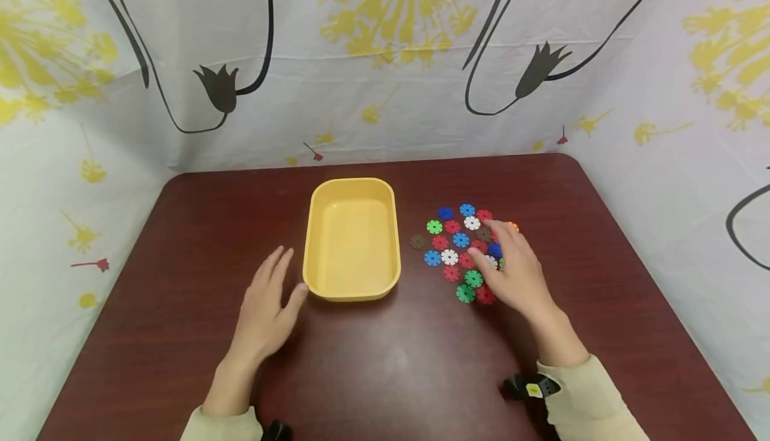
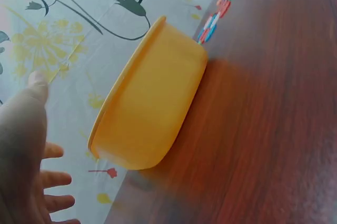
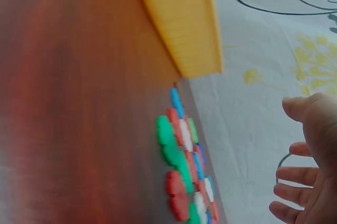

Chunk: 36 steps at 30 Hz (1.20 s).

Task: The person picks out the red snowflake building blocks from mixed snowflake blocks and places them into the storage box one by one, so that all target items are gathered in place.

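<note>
A yellow plastic tub point(image 1: 351, 240) stands near the middle of the table, with nothing inside it. My left hand point(image 1: 265, 314) hovers at the tub's near left corner, fingers extended and the thumb tip right by its rim. To the right of the tub lies a spread of small notched plastic discs point(image 1: 460, 240) in red, blue, green, white, brown and orange. Over the right part of the discs is my right hand point(image 1: 517, 270), fingers spread and slightly bent, holding nothing and hiding some of them. In the right wrist view the discs point(image 3: 179, 195) lie below the level of the fingers.
The dark reddish-brown table point(image 1: 385, 374) has rounded far corners. A white cloth point(image 1: 409, 120) with yellow and grey flower prints hangs behind it and along both sides. A black strap point(image 1: 523, 386) sits at the right sleeve.
</note>
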Tool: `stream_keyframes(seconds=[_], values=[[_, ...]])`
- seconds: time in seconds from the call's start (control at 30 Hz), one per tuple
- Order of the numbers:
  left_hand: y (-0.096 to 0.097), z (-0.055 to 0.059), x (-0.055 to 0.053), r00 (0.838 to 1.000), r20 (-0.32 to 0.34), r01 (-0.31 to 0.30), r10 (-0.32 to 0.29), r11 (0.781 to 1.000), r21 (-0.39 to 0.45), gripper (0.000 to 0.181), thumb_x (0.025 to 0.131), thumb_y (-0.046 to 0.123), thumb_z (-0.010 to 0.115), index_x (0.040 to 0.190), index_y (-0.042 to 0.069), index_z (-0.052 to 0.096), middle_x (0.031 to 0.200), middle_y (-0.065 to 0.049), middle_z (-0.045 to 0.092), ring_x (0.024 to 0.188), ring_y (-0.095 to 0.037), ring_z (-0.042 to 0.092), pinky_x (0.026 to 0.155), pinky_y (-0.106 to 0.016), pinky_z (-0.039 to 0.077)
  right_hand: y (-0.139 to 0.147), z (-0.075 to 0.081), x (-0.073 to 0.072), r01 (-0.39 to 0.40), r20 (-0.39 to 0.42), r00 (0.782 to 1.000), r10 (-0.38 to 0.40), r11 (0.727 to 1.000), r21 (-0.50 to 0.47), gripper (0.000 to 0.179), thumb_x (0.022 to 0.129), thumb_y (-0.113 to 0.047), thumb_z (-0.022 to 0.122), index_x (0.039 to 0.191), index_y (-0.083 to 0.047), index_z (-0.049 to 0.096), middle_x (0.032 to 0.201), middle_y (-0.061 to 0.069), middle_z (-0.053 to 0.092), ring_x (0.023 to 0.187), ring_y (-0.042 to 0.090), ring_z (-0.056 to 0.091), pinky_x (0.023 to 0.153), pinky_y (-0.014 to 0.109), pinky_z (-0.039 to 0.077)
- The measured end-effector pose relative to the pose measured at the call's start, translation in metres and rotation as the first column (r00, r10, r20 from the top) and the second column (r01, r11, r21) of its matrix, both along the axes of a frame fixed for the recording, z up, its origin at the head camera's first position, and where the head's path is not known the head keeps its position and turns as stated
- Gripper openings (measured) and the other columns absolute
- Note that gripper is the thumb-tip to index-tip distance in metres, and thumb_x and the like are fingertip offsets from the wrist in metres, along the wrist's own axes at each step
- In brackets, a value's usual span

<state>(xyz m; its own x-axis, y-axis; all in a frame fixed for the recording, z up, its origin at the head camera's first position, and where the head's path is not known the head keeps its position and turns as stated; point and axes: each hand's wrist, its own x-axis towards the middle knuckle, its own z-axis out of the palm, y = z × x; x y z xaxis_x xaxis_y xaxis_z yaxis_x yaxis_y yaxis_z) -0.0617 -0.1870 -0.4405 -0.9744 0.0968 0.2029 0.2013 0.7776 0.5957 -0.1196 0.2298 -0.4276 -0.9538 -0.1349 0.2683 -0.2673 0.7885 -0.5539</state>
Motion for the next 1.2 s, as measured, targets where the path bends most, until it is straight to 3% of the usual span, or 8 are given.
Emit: stream_keyframes(seconds=[0.17,0.3,0.47,0.63,0.8,1.0,1.1,1.2], values=[[0.005,0.000,-0.005,0.998,-0.045,-0.039,0.047,0.985,0.170,0.058,0.103,0.031,0.058,0.152,0.005,0.042,0.153,-0.019,0.042,0.141,-0.040,0.039,0.109,-0.066,0.036,0.006,0.005,-0.013,0.015,-0.083,0.996,-0.020,0.998,-0.059,0.057,0.092,-0.021,0.074,0.140,-0.001,0.051,0.137,0.022,0.055,0.123,0.042,0.052,0.099,0.069,0.045],[0.007,-0.003,-0.009,0.995,-0.013,-0.090,0.097,0.963,0.254,0.055,0.101,0.029,0.063,0.147,0.003,0.047,0.142,-0.019,0.053,0.131,-0.037,0.050,0.105,-0.059,0.044,0.008,0.002,-0.024,0.025,-0.123,0.992,-0.034,0.997,-0.071,0.051,0.091,-0.019,0.076,0.135,0.000,0.056,0.126,0.022,0.061,0.113,0.042,0.058,0.094,0.065,0.050],[0.010,-0.007,-0.013,0.987,0.080,-0.159,0.139,0.906,0.392,0.049,0.101,0.024,0.063,0.143,0.001,0.051,0.128,-0.018,0.061,0.112,-0.028,0.061,0.091,-0.034,0.054,0.010,-0.004,-0.034,0.037,-0.137,0.989,-0.049,0.995,-0.089,0.045,0.091,-0.018,0.076,0.129,0.001,0.061,0.118,0.022,0.065,0.107,0.041,0.061,0.090,0.062,0.051],[0.014,-0.008,-0.018,0.972,0.139,-0.235,0.192,0.851,0.469,0.042,0.102,0.022,0.062,0.139,0.002,0.055,0.116,-0.012,0.066,0.097,-0.016,0.063,0.078,-0.013,0.051,0.014,-0.008,-0.042,0.043,-0.112,0.992,-0.054,0.994,-0.098,0.043,0.090,-0.014,0.077,0.127,0.002,0.061,0.117,0.024,0.065,0.106,0.042,0.061,0.091,0.061,0.051],[0.017,-0.009,-0.020,0.958,0.180,-0.282,0.222,0.837,0.469,0.039,0.102,0.023,0.061,0.136,0.003,0.058,0.106,-0.012,0.066,0.086,-0.015,0.062,0.071,-0.017,0.049,0.021,-0.012,-0.052,0.058,-0.066,0.996,-0.063,0.995,-0.077,0.040,0.093,-0.013,0.073,0.128,0.001,0.061,0.119,0.024,0.065,0.110,0.043,0.060,0.096,0.063,0.048],[0.017,-0.012,-0.022,0.951,0.253,-0.290,0.179,0.802,0.522,0.040,0.104,0.024,0.058,0.138,0.003,0.056,0.098,-0.014,0.068,0.080,-0.021,0.066,0.070,-0.020,0.056,0.030,-0.018,-0.064,0.046,-0.026,0.999,-0.046,0.998,-0.033,0.035,0.096,-0.004,0.066,0.129,0.003,0.060,0.121,0.025,0.063,0.112,0.043,0.058,0.100,0.064,0.045],[0.017,-0.012,-0.023,0.947,0.291,-0.289,0.136,0.759,0.584,0.039,0.104,0.023,0.058,0.138,0.003,0.054,0.093,-0.012,0.066,0.075,-0.017,0.064,0.068,-0.022,0.058,0.034,-0.022,-0.070,0.040,-0.005,0.999,-0.040,0.999,-0.021,0.035,0.096,-0.004,0.066,0.130,0.003,0.059,0.121,0.025,0.062,0.112,0.043,0.058,0.099,0.064,0.047],[0.018,-0.011,-0.024,0.939,0.329,-0.299,0.095,0.695,0.653,0.037,0.104,0.019,0.059,0.137,0.002,0.054,0.088,-0.008,0.063,0.069,-0.014,0.062,0.063,-0.024,0.060,0.037,-0.025,-0.074,0.047,0.024,0.999,-0.047,0.999,-0.016,0.036,0.097,-0.007,0.066,0.131,0.003,0.059,0.122,0.025,0.061,0.114,0.043,0.057,0.099,0.063,0.048]])
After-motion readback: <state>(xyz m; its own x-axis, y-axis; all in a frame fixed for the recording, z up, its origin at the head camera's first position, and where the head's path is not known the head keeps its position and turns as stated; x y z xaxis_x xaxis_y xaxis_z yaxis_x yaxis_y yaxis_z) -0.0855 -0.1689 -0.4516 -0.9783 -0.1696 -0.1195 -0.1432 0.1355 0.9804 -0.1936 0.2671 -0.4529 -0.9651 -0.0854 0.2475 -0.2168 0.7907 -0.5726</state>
